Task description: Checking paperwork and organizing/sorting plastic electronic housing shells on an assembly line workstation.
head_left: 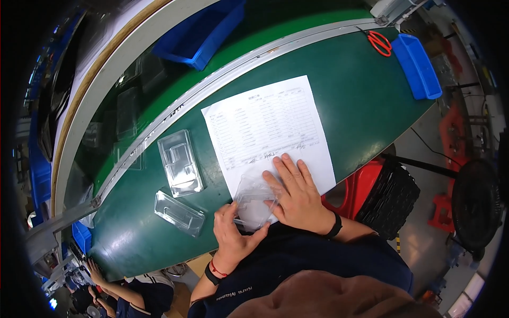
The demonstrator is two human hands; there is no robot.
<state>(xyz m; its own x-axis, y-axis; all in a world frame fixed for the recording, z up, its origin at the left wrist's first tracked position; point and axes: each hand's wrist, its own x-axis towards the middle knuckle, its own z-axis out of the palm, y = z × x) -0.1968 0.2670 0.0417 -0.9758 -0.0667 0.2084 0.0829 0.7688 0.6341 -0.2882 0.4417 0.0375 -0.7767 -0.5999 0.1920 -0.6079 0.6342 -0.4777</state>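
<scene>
Hands share one clear tray (253,204) on the counter (371,95): left hand (233,233) pinches its near edge, right hand (297,193) lies flat, fingers spread, pressing its far side onto the paper (265,127).

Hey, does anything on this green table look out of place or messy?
Nothing looks spilled or broken. The paper form lies askew to the table edge, and two clear plastic trays lie at different angles beside it. Red scissors sit at the far edge by a blue bin.
</scene>
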